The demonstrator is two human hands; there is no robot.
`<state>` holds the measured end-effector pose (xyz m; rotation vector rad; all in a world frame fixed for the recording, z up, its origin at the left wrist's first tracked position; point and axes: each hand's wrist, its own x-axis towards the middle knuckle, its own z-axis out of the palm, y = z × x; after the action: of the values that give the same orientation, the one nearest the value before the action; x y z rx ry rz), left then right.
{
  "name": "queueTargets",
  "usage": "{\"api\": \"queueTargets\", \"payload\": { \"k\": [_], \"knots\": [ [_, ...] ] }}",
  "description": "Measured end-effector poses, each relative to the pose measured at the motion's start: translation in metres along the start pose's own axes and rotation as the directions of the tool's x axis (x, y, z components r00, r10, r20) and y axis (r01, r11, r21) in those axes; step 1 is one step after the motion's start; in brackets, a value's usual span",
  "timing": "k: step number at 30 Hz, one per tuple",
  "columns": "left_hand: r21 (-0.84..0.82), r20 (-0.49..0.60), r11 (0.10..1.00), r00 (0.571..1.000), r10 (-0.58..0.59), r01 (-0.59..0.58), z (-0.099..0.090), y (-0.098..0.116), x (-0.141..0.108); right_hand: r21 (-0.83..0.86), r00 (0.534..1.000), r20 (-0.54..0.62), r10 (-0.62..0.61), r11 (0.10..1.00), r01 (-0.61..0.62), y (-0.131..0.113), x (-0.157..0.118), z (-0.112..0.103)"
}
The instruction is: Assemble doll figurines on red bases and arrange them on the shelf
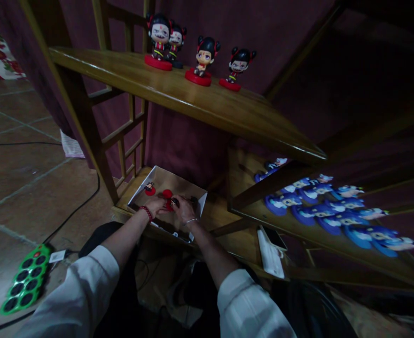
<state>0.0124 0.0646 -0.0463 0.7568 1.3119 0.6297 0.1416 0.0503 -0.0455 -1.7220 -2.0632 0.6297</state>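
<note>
Both my hands are down inside a shallow cardboard box (180, 180) on the lower shelf. My right hand (185, 211) is closed around a small black-haired figurine (175, 202). From the left, the fingers of my left hand (155, 205) meet the red round base (169, 205) beside it; their exact grip is small and dim. Just behind lies another red disc (167, 193). A figurine on a red base (150, 189) sits in the box's left corner. Something dark near the right wall of the box cannot be made out.
Several black-haired figurines (203, 58) stand on the upper shelf (178, 96), above my hands. To the right, a side shelf holds rows of blue-based figurines (312, 211). A phone (274, 238) lies near the front edge. On the floor is a green power strip (27, 281).
</note>
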Motion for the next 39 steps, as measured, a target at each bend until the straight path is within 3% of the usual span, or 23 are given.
{"api": "queueTargets", "payload": {
  "k": [3, 18, 24, 33, 39],
  "knots": [
    [-0.077, 0.049, 0.997, 0.998, -0.025, 0.029, 0.002, -0.002, 0.003, 0.007, 1.000, 0.002, -0.007, 1.000, 0.007, -0.002, -0.002, -0.002],
    [-0.096, 0.134, 0.995, 0.991, 0.010, 0.003, -0.001, -0.012, -0.008, 0.066, 1.000, 0.011, -0.006, 0.998, 0.005, -0.010, -0.028, -0.018],
    [-0.145, 0.149, 0.989, 0.987, 0.053, -0.032, 0.000, -0.008, -0.031, 0.100, 0.999, -0.006, 0.037, 0.994, -0.036, -0.018, -0.038, -0.021],
    [-0.190, 0.086, 0.977, 0.989, 0.118, -0.100, -0.001, 0.005, -0.068, 0.041, 0.998, -0.031, -0.051, 0.998, 0.052, -0.042, -0.048, -0.048],
    [-0.186, 0.022, 0.972, 0.989, 0.149, -0.142, 0.003, 0.015, -0.093, 0.089, 0.991, -0.053, -0.119, 0.988, 0.124, -0.056, -0.056, -0.063]
  ]
}}
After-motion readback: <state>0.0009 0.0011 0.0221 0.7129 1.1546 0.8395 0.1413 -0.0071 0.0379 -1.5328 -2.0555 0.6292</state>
